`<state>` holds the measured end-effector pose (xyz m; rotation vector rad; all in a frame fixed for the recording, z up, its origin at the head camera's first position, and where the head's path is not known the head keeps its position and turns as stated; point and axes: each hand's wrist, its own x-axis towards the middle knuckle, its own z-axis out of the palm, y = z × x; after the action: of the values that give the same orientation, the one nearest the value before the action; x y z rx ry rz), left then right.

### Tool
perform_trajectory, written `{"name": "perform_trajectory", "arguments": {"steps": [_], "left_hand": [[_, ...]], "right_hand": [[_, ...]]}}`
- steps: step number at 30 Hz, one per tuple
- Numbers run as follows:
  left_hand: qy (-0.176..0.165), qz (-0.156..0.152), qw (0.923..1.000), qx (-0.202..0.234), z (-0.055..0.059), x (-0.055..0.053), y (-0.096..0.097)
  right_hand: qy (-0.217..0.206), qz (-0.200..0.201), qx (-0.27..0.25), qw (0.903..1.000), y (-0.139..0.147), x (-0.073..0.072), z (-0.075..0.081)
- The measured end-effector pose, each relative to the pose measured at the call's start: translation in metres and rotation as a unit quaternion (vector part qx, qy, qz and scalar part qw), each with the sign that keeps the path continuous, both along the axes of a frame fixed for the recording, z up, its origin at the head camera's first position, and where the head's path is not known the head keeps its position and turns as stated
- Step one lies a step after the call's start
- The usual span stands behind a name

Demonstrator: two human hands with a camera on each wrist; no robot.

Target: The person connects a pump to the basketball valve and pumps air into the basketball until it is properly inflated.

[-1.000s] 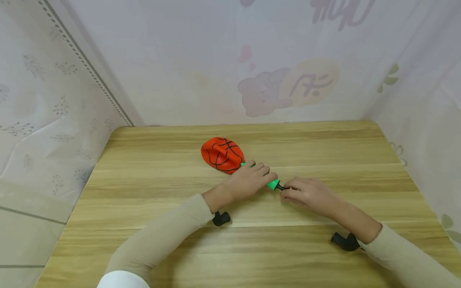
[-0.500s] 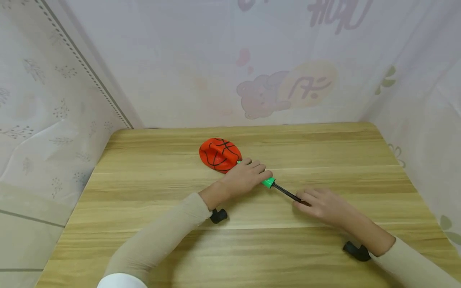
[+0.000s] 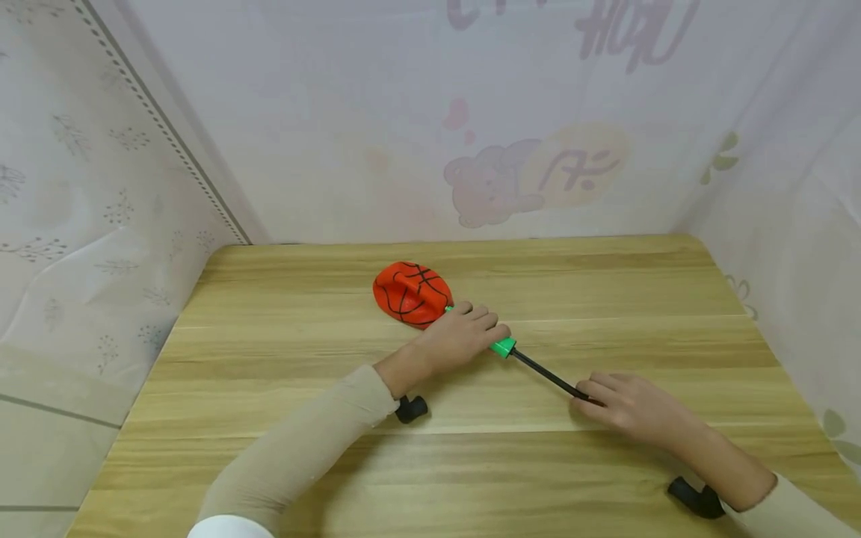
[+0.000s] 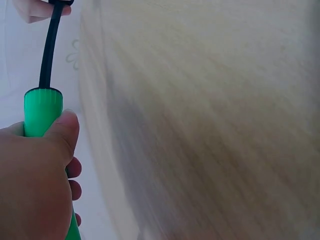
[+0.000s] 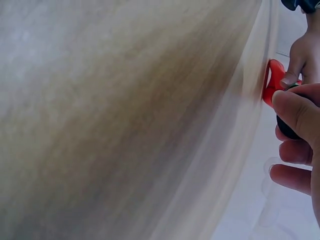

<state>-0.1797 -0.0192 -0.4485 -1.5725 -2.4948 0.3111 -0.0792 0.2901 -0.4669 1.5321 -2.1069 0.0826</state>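
Observation:
A dented, partly deflated red ball [image 3: 412, 295] with black basketball lines lies toward the back of the table. My left hand [image 3: 452, 340] grips the green barrel of a hand pump [image 3: 503, 347], its far end meeting the ball's right side. In the left wrist view, the thumb and fingers wrap round the green barrel [image 4: 42, 112]. Out of the barrel extends a long black rod [image 3: 548, 375]. My right hand [image 3: 635, 407] holds the black handle at the rod's end; in the right wrist view, fingers curl round that dark handle [image 5: 287, 125], partly hidden.
Both hands work over a wood-grain table [image 3: 323, 463]. A pale printed curtain [image 3: 350, 127] stands behind the table and at its sides. A black wrist mount [image 3: 412, 409] sits under the left wrist and another black mount [image 3: 696, 498] under the right.
My right hand has moved right and toward me, drawing the black rod far out of the green barrel. The left hand and the ball have stayed nearly in place.

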Motion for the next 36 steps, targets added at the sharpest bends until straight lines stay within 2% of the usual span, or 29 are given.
{"name": "perform_trajectory", "arguments": {"steps": [8, 19, 23, 29, 36], "left_hand": [[0.02, -0.013, 0.9995, -0.02, 0.0, 0.003, 0.005], [0.034, -0.009, 0.9992, -0.019, 0.0, 0.006, 0.006], [0.025, -0.001, 0.9995, -0.02, -0.002, 0.006, 0.006], [0.0, 0.011, 0.9999, -0.007, -0.004, 0.004, 0.005], [0.003, 0.008, 0.9999, 0.006, -0.004, 0.004, -0.002]], "right_hand": [[0.011, 0.005, 0.021, 0.9997, -0.012, -0.009, 0.0], [0.029, 0.026, 0.036, 0.9986, -0.053, -0.049, 0.011], [0.02, 0.02, 0.049, 0.9984, -0.062, -0.057, 0.011], [0.027, 0.018, 0.04, 0.9987, -0.056, -0.052, 0.007], [0.036, 0.025, 0.023, 0.9988, -0.035, -0.029, 0.007]]}}
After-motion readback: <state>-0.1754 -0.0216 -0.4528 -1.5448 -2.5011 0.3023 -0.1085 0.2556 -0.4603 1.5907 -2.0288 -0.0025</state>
